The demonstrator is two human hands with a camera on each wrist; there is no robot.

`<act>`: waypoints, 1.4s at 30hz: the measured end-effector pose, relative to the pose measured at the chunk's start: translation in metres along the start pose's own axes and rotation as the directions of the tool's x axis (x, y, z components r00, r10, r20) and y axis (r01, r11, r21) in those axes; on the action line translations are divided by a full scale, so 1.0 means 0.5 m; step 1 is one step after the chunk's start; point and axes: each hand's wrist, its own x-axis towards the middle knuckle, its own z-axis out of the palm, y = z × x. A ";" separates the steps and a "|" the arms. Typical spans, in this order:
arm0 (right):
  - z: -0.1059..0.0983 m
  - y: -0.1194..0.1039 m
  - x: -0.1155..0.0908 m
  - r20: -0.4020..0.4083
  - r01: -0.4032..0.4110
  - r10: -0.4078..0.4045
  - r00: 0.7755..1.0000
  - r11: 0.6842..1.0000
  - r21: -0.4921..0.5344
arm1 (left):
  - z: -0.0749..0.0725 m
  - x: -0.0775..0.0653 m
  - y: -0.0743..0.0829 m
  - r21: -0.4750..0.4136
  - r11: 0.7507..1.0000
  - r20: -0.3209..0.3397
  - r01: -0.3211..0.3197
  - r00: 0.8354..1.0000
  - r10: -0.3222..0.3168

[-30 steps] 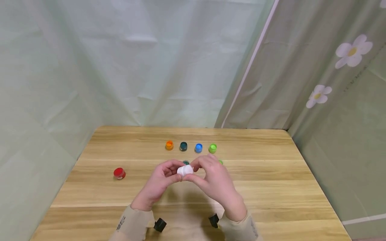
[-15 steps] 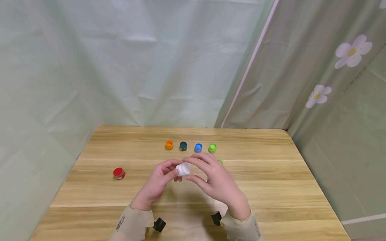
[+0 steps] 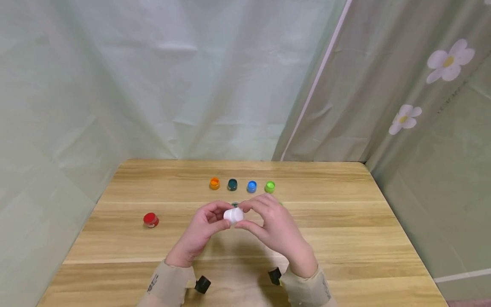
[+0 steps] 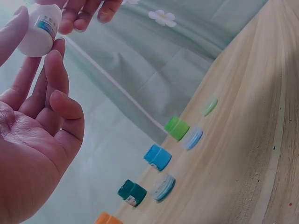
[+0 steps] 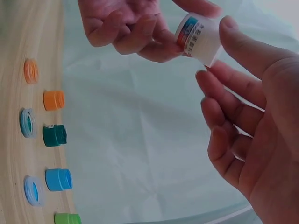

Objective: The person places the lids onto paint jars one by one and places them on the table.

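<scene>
A small white paint jar (image 3: 233, 216) is held tilted above the table, between both hands. My left hand (image 3: 201, 230) pinches its labelled end between thumb and fingers. On the other end, the white lid (image 5: 212, 44), the thumb and index finger of my right hand (image 3: 278, 228) take a pinch. The lid looks to be on the jar. Printed label (image 4: 46, 24) shows on its side in the left wrist view. The right hand's remaining fingers are loosely curled and off the jar.
Behind the hands stand uncapped paint jars: orange (image 3: 215, 183), dark green (image 3: 232, 184), blue (image 3: 251, 186) and light green (image 3: 270, 186). Lids lie before them, such as a blue-tinted lid (image 4: 192, 138) and an orange lid (image 5: 31, 71). A red jar (image 3: 151, 220) sits at left.
Half a second ago the right thumb and fingers were spread off the white jar; now they pinch its lid again. The left hand has kept its grip.
</scene>
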 end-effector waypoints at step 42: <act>0.035 -0.027 0.008 0.036 -0.378 0.384 0.922 0.918 -0.118 | 0.024 0.009 0.008 0.309 0.946 -0.101 -0.097 0.986 0.134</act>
